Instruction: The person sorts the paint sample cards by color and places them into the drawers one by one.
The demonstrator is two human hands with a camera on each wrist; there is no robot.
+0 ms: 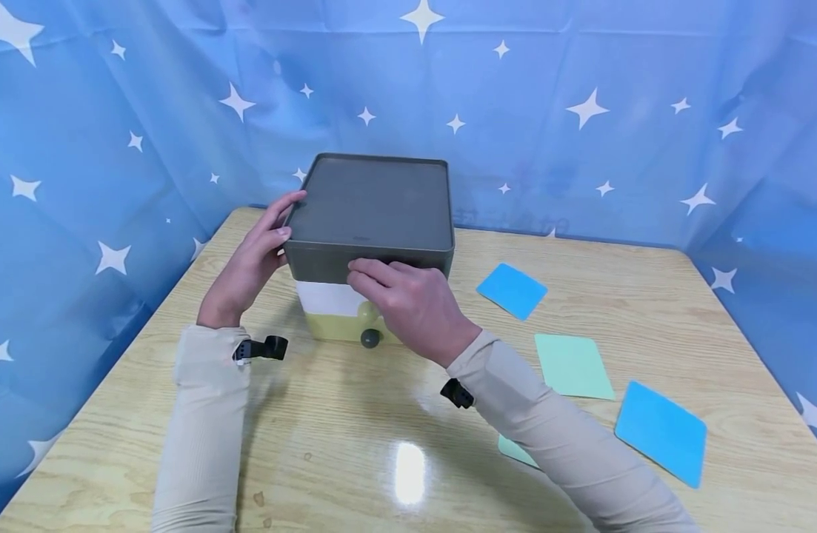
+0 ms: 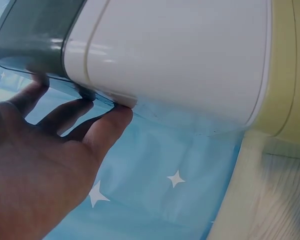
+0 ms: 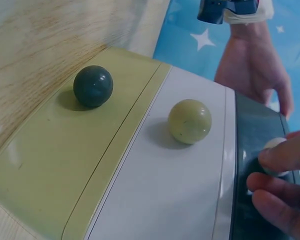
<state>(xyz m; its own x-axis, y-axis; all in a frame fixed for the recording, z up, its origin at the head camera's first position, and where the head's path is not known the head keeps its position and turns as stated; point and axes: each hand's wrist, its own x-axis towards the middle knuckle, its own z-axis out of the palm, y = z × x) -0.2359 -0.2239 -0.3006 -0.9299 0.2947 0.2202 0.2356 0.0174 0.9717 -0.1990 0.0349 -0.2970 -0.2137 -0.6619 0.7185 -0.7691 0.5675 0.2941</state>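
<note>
A small three-tier drawer box [image 1: 375,203] stands toward the back of the table, dark grey on top, white in the middle and yellow-green below. My left hand [image 1: 248,263] rests against its left side, fingers spread and fingertips touching the upper tiers [image 2: 82,65]. At the front, my right hand [image 1: 418,307] pinches the white round knob [image 3: 275,156] of the dark grey top drawer between thumb and fingers. Lower down, a yellow-green knob [image 3: 189,121] sits on the white drawer and a dark knob [image 3: 93,86] on the yellow-green one.
Right of the box lie a blue card [image 1: 512,291], a pale green card [image 1: 573,366] and another blue card [image 1: 661,433] on the wooden table [image 1: 341,444]. Another green card [image 1: 517,450] is partly covered by my right sleeve. A blue star-patterned curtain [image 1: 515,96] surrounds the table's back and sides.
</note>
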